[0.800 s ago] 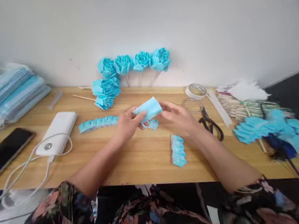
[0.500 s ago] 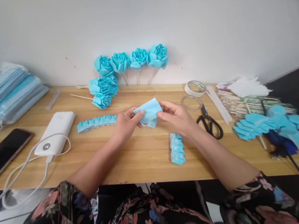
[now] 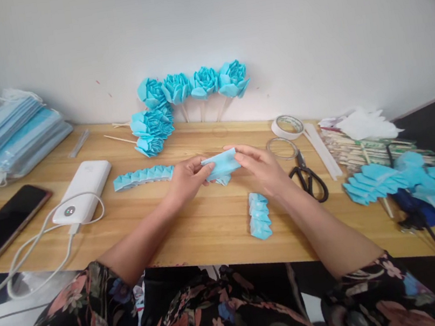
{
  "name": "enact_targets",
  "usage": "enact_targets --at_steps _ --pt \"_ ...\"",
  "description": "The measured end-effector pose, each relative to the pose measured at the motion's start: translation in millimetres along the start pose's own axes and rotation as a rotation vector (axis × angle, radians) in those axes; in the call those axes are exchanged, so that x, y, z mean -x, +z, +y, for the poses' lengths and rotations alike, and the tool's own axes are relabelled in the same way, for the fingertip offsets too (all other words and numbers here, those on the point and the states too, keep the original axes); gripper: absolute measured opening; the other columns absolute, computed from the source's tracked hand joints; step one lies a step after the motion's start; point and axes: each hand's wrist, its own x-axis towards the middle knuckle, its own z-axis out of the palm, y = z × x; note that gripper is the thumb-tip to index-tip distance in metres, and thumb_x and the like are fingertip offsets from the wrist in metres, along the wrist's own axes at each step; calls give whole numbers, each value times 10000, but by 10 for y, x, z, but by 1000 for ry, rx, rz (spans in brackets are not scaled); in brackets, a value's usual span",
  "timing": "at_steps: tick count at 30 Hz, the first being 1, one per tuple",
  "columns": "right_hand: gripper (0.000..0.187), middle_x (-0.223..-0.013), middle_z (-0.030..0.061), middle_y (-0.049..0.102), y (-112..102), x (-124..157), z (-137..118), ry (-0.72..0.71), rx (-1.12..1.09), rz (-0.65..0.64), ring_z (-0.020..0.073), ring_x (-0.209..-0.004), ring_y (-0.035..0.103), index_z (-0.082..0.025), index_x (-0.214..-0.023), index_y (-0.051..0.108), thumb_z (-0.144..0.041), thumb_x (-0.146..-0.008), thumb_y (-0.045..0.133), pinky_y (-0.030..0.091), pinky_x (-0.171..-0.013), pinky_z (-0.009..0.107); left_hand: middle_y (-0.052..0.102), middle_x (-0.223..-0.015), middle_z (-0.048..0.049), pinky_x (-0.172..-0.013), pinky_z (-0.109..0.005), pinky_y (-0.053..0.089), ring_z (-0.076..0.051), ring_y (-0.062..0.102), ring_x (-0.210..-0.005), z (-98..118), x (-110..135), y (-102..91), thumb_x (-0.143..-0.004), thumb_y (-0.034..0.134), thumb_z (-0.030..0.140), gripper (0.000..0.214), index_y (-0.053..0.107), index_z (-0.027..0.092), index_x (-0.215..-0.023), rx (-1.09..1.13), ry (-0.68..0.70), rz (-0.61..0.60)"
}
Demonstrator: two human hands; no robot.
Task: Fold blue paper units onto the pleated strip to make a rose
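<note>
Between my hands is a piece of light blue fabric [image 3: 221, 165], stretched flat above the table, with a crumpled bit hanging below it. My left hand [image 3: 191, 179] pinches its left end between thumb and fingers. At the other end, my right hand [image 3: 259, 166] grips the upper right corner. Left of my left hand lies a long pleated blue strip [image 3: 142, 177], its right end partly behind the hand. A shorter pleated blue strip [image 3: 258, 215] rests on the table below my right hand.
Blue fabric flowers [image 3: 205, 82] on sticks lean along the wall. To the right are black-handled scissors [image 3: 308, 176], a tape roll [image 3: 287, 126], sticks and folded blue pieces [image 3: 375, 182]. On the left lie stacked face masks [image 3: 13, 136], a white power bank [image 3: 83, 193] with cable, and a phone [image 3: 6, 227].
The raised upper right part of the fabric has come down, so the piece now looks like a narrower, level band. My right hand's fingers have shifted along its upper edge.
</note>
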Motion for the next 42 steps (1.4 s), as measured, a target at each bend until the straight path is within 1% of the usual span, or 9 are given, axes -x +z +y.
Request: enact_targets --at_steps 3,5,9,15,22,25,31,38,42 --pt "235 -819 -6 718 24 -3 6 2 42 59 146 -765 628 -216 -911 761 -404 -772 749 510 -721 269 695 -621 -17 -546 -209 505 -113 621 -553 8 5 -1 -774 723 367 236 679 136 -751 -26 1 -13" --pt "191 -762 -15 686 31 -8 22 -14 46 94 126 -706 586 -207 -842 741 -383 -770 738 479 -677 255 695 -627 -18 -559 -212 501 -109 611 -551 11 1 -14 -794 705 394 263 689 134 -765 -33 14 -3" --pt "179 -751 -15 671 39 -10 37 -35 38 116 124 -696 568 -204 -823 728 -372 -761 733 462 -670 256 687 -622 -22 -574 -212 484 -100 586 -544 3 -10 -41 -834 662 462 341 681 134 -743 -22 46 36" --pt "167 -759 -11 678 59 -6 22 -60 22 142 129 -697 577 -209 -816 724 -362 -750 743 478 -674 267 675 -614 -23 -598 -233 495 -108 587 -561 -30 -15 -42 -800 700 487 363 677 137 -707 59 22 22" --pt "169 -771 -8 686 52 2 -17 -69 50 177 137 -724 587 -211 -813 725 -368 -752 725 494 -703 276 641 -614 -2 -574 -238 500 -111 586 -571 -26 -41 -40 -712 792 482 362 678 139 -737 286 -27 25" --pt "160 -764 -10 672 42 0 -35 -86 46 203 139 -733 579 -217 -797 715 -372 -759 719 489 -720 279 656 -663 -23 -575 -239 505 -118 602 -604 -10 -43 -49 -724 781 497 377 673 136 -728 367 -11 1" --pt "166 -732 -13 633 30 -10 -26 -99 79 213 140 -713 550 -222 -792 700 -385 -763 716 466 -693 280 633 -700 -29 -591 -246 509 -127 600 -654 -25 -46 -48 -800 712 498 367 674 136 -759 346 6 21" --pt "134 -740 -19 653 43 -5 -22 -87 49 196 133 -714 564 -217 -788 704 -348 -768 724 477 -711 275 633 -678 1 -595 -228 491 -105 576 -623 -37 -46 -55 -764 761 481 344 679 150 -804 303 22 47" --pt "141 -756 -13 668 53 4 -17 -84 47 172 138 -719 579 -216 -789 702 -355 -774 722 490 -708 281 627 -640 10 -607 -219 470 -85 549 -577 -22 -34 -51 -768 768 434 307 655 150 -742 219 41 81"
